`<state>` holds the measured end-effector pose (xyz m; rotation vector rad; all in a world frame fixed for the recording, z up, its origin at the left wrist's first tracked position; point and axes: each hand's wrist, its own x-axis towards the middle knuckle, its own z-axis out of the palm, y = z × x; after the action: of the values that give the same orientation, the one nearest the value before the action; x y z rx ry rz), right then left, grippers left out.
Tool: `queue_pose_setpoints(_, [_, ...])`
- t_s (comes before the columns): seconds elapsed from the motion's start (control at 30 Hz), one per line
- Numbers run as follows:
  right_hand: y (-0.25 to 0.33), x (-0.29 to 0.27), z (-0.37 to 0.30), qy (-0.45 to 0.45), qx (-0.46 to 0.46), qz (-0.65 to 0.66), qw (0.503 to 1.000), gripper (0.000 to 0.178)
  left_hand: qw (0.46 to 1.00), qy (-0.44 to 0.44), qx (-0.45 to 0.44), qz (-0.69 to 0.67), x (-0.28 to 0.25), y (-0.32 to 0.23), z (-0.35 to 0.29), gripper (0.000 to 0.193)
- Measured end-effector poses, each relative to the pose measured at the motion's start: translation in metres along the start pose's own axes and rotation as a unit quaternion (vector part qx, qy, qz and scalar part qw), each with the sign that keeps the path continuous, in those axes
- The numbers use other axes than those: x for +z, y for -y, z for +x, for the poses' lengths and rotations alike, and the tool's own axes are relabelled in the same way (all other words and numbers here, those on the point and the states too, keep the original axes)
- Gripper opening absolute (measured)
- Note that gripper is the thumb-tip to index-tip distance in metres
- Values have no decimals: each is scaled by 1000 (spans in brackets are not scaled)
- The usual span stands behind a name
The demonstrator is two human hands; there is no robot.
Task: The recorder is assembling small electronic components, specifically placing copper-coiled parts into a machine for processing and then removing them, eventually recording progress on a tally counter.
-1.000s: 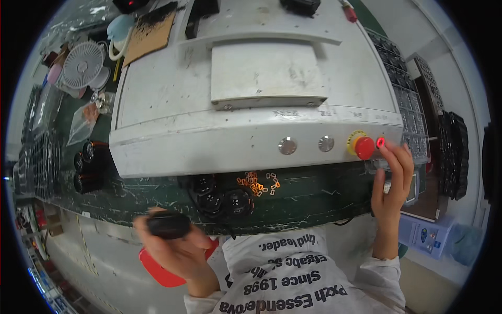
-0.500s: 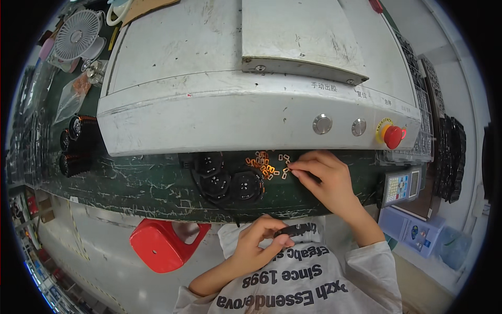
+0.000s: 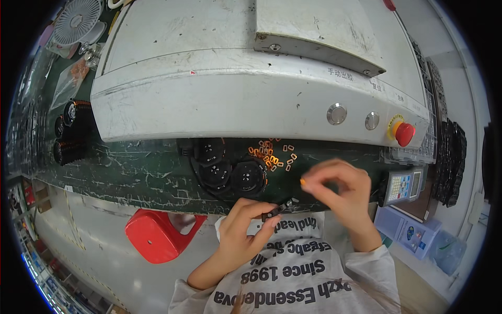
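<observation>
My left hand is closed around a small black part with a shiny end, held just off the bench's front edge. My right hand, slightly blurred, pinches a small orange frame-shaped piece between thumb and forefinger, above the bench to the right. Loose orange rectangular rings lie scattered on the dark green bench. Left of them sit several round black parts with pale dots on their faces, bunched together; a black cable-like strip runs beside them.
A grey machine housing with metal buttons and a red emergency knob fills the back. To the right is a keypad device. A red stool stands below left; stacked black parts and a fan are farther left.
My right hand has lifted away from the loose rings toward the right, an orange piece now visible in its pinch. My left hand has risen slightly and turned the black part, exposing its shiny end.
</observation>
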<state>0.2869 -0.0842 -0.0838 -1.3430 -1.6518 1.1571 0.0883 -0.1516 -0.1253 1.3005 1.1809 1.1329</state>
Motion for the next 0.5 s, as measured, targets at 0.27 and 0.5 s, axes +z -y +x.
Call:
queue_pose_setpoints(0.27, [23, 14, -20, -19, 30, 235, 971, 21, 961, -71, 187, 189, -3, -20, 23, 32])
queue_pose_setpoints(0.5, [25, 20, -14, 5, 67, 267, 961, 18, 923, -96, 263, 263, -7, -17, 30, 36])
